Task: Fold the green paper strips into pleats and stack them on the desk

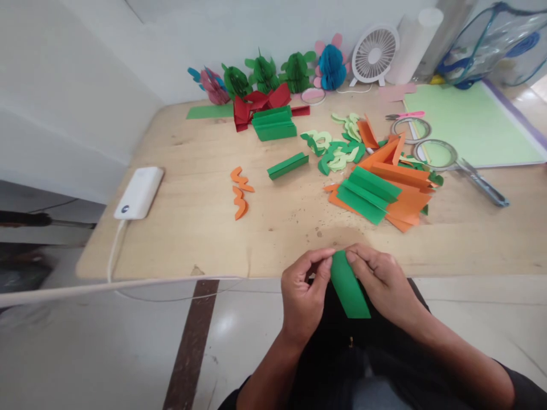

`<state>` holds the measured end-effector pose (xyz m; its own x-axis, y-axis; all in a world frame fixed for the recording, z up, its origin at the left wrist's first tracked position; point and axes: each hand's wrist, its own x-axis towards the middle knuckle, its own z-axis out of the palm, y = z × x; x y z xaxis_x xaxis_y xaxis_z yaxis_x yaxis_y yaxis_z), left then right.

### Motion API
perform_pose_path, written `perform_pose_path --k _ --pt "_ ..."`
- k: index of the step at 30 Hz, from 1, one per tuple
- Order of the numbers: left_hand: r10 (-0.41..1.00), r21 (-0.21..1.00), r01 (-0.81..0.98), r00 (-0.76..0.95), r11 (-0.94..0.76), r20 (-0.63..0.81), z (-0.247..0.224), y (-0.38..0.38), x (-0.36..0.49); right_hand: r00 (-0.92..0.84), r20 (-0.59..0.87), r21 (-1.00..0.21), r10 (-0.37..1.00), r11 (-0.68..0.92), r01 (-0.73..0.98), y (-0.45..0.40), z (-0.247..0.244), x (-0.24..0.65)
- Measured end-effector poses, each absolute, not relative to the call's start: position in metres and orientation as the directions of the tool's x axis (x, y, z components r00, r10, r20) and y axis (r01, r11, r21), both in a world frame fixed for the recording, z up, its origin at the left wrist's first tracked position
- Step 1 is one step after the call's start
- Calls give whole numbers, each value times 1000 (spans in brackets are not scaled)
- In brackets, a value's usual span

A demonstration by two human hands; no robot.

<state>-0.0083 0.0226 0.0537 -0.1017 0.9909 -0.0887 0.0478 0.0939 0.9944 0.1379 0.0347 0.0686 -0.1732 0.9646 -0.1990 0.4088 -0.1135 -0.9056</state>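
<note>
At the table's front edge, a strip of green paper [350,287] hangs slanting down over my lap, held at its upper end. My left hand [305,290] pinches its left top corner between thumb and forefinger. On the other side my right hand [384,279] grips the right top corner, thumb on the near face. Beyond my hands, folded green paper [367,193] lies on a heap of orange paper [412,202]. A narrow folded green strip [288,165] and wavy orange cut pieces [240,202] lie farther left.
A white power bank [139,193] with a cable sits at the left. Pleated green paper [273,124], red paper [260,102] and honeycomb paper figures [262,74] stand toward the wall. A fan [375,54], tape rolls [435,154], a craft knife [485,183] and pink snips [405,115] are at the right.
</note>
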Motion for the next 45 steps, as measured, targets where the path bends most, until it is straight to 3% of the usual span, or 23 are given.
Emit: perform_pose_path --k 10,27,39,42,45 --pt "995 996 -3 -54 87 -87 55 24 -10 -180 -240 -913 954 -158 377 38 70 140" --pt "997 996 67 -33 65 -63 52 24 -8 -195 -183 -905 964 -88 415 39 67 139" --pt "992 939 332 -54 -90 114 61 27 -6 -213 -168 -930 963 -83 357 39 71 135" --pt "997 963 267 -72 -20 41 59 26 -7 -182 -184 -918 966 -103 383 38 69 135" --pt "990 989 78 -77 125 -119 57 25 -9 -169 -206 -905 964 -122 406 38 67 138"
